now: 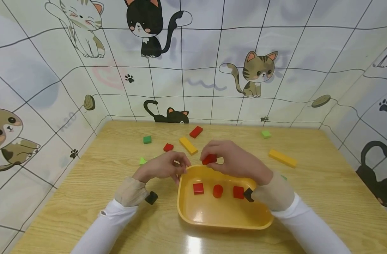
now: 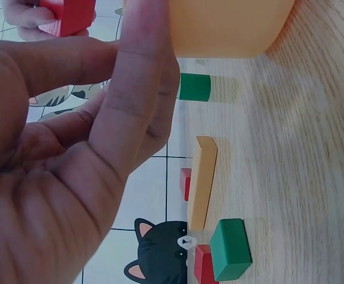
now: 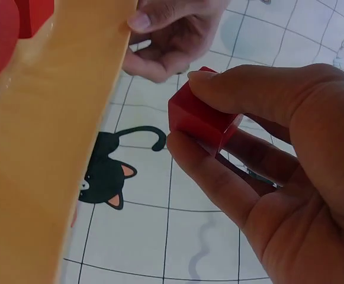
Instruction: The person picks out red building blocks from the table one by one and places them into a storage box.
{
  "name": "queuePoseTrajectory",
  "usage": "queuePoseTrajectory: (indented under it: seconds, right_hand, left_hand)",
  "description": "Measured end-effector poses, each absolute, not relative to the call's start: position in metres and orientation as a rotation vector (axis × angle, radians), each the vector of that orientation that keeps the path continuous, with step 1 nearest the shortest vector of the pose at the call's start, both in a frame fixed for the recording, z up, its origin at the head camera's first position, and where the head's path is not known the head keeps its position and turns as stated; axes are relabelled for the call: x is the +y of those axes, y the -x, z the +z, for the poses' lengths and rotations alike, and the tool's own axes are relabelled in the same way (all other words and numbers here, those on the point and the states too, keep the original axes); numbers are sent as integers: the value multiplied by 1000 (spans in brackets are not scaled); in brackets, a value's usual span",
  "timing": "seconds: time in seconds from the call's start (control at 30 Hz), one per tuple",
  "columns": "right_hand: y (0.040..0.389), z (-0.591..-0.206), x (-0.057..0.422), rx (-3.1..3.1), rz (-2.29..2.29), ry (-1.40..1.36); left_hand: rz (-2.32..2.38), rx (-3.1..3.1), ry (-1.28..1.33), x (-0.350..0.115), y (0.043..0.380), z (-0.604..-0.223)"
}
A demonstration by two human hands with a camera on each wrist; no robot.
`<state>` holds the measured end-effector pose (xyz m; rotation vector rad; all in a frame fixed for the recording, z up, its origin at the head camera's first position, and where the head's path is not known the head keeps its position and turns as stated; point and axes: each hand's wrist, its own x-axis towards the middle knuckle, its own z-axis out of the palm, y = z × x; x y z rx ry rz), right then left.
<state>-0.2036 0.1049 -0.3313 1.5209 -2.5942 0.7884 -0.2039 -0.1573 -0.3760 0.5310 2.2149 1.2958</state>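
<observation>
Head view: alone shows the yellow tray (image 1: 218,218) entire on the desk (image 1: 85,190), with a red square block (image 1: 198,188), a red cylinder (image 1: 217,191) and another red block (image 1: 239,192) inside.
Left wrist view: tray's outer side only; a yellow bar (image 2: 201,183) and green block (image 2: 231,249) nearby.
Right wrist view: reveals the grip that the head view partly hides.
Right hand (image 1: 236,160): fingers and thumb pinch a red piece (image 1: 209,159) near the tray's far rim.
Left hand (image 1: 163,165): fingers and thumb nearly together, pinching the tray's far-left corner.

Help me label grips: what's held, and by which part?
Right hand pinches a red block by opposite sides; left hand holds the tray by its far-left rim corner.
</observation>
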Motion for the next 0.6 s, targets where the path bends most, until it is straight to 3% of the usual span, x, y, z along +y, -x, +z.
queuePoseTrajectory:
  seconds: [0.6]
  right_hand:
    - [171,-348,93,-2591,866,-1766]
  left_hand:
    - [1293,2211,-549,-157,204,-376]
